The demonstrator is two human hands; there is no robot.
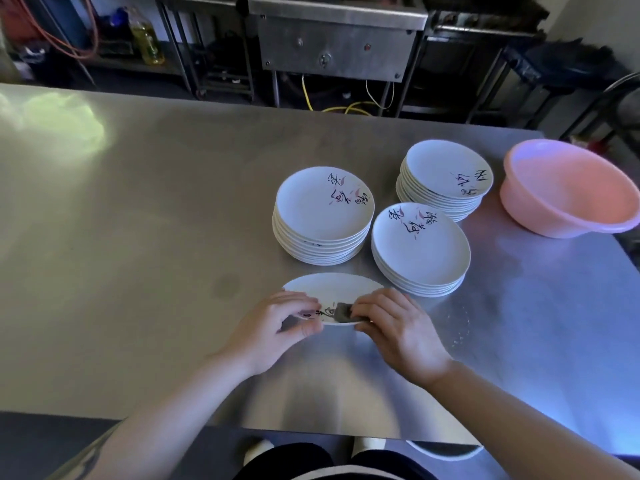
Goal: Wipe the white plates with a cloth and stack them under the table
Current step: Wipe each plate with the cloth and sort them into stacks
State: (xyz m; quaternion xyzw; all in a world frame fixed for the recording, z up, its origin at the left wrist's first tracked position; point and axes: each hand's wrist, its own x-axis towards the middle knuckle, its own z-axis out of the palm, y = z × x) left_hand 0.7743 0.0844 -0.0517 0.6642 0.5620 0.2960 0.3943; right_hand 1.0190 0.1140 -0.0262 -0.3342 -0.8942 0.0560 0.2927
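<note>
A single white plate (pixel 332 289) with black writing is held just above the steel table (pixel 156 237), near its front edge. My left hand (pixel 280 327) grips the plate's near left rim between thumb and fingers. My right hand (pixel 394 327) pinches a small grey cloth (pixel 343 311) against the plate's near rim. Behind stand three stacks of white plates: one at the left (pixel 323 213), one at the near right (pixel 420 249) and one at the far right (pixel 446 174). Below the table's front edge a white plate rim (pixel 445 450) shows.
A pink plastic basin (pixel 568 188) sits at the table's right edge, beside the far stack. Steel kitchen equipment (pixel 336 39) and an oil bottle (pixel 145 39) stand beyond the far edge. My shoes (pixel 259 450) show under the front edge.
</note>
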